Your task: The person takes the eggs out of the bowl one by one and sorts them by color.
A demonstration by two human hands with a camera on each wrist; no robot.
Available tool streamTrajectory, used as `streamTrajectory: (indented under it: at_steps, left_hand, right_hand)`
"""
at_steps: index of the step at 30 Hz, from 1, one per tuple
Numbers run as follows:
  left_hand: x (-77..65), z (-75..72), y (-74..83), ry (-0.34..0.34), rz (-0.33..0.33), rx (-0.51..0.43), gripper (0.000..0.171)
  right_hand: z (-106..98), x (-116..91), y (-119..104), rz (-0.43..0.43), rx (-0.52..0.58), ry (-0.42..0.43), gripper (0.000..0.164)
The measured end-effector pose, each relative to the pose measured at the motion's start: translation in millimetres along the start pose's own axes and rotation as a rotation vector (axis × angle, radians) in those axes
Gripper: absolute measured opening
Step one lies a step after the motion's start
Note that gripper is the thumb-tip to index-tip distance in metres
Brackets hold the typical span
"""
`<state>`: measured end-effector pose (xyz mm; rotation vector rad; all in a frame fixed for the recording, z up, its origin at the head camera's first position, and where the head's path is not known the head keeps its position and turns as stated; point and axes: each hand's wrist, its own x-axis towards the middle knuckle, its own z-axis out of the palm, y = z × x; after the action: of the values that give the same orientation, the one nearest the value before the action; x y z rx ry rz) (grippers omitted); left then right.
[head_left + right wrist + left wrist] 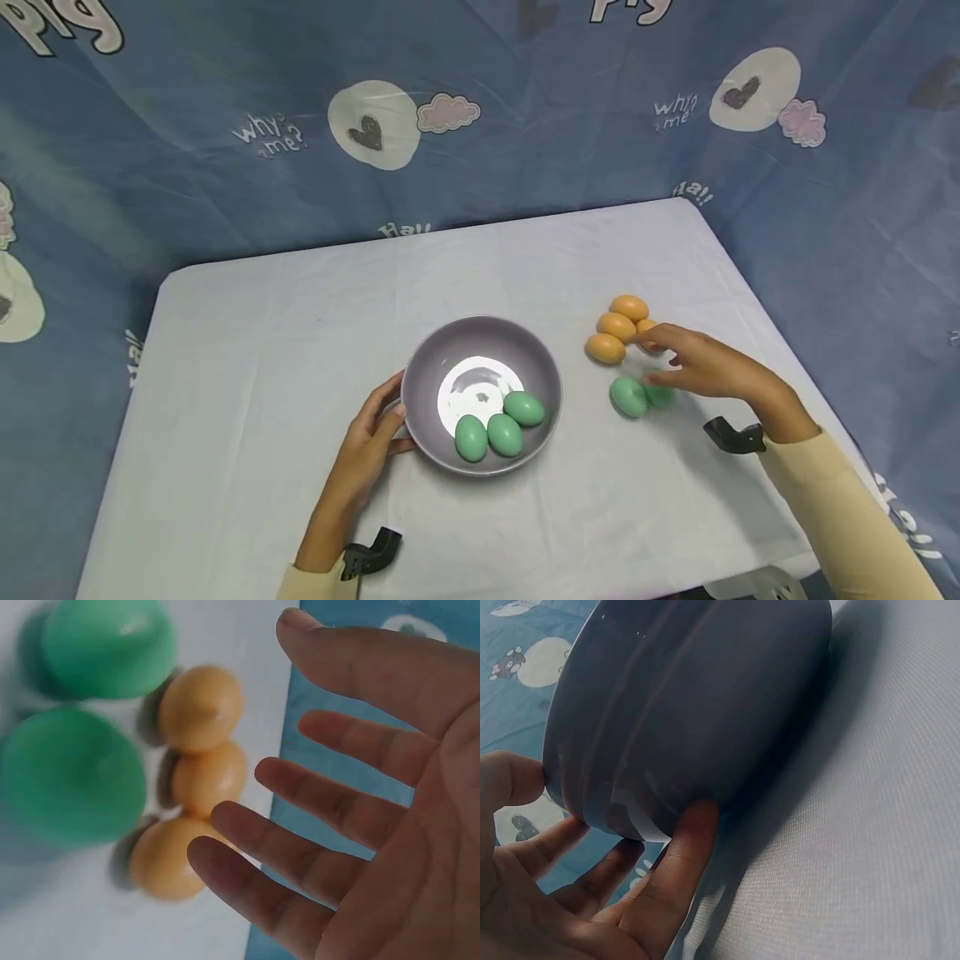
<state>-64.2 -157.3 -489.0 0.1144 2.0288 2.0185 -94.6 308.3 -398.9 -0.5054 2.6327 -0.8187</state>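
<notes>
A grey bowl [536, 354] stands on the white-covered table with three green eggs [505, 435] lying inside it, toward its near side. My left hand [367, 442] holds the bowl from its left, thumb at the rim and fingers against the outer wall, as the left wrist view shows. On the right, my right hand [705, 363] hovers over two more green eggs [628, 397], its fingers spread and holding nothing. Just beyond them lies a cluster of several orange eggs [606, 348], one partly hidden behind the right fingertips. In the right wrist view the palm [420, 877] faces the eggs.
The white tablecloth [262, 375] covers the table, whose far edge meets a blue printed curtain [525, 150]. More of the curtain hangs along the left and right sides. A whitish object [757, 583] shows below the table's near right edge.
</notes>
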Motion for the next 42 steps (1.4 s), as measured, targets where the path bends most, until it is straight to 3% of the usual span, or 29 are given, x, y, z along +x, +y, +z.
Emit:
streamTrajectory:
  at_steps: [3,12,22,26,37,42]
  left_hand:
    - [-0.7,0.5,-0.6,0.001,-0.002,0.001,0.051]
    - [-3.2,1.3,0.1,0.01,-0.017,0.0,0.051]
    - [-5.8,-0.5,-0.1,-0.001,-0.007,-0.008,0.05]
    - [-3.5,-1.0,-0.6,-0.001,-0.007,-0.01,0.05]
    - [-2.1,-1.8,0.5,-0.013,-0.021,-0.01,0.051]
    - [-2.5,-2.5,1.1,-0.011,-0.024,-0.024,0.051]
  right_hand:
    - [-1,8,-9,-0.062,-0.019,0.002,0.051]
    - [-13,32,-47,-0.181,0.074,-0.052,0.046]
    - [-13,70,-94,-0.256,0.051,-0.174,0.044]
    - [-10,86,-108,-0.309,0.041,-0.215,0.043]
    - [7,127,-140,-0.554,0.033,-0.368,0.038]
    - [19,145,-154,-0.585,0.03,-0.473,0.037]
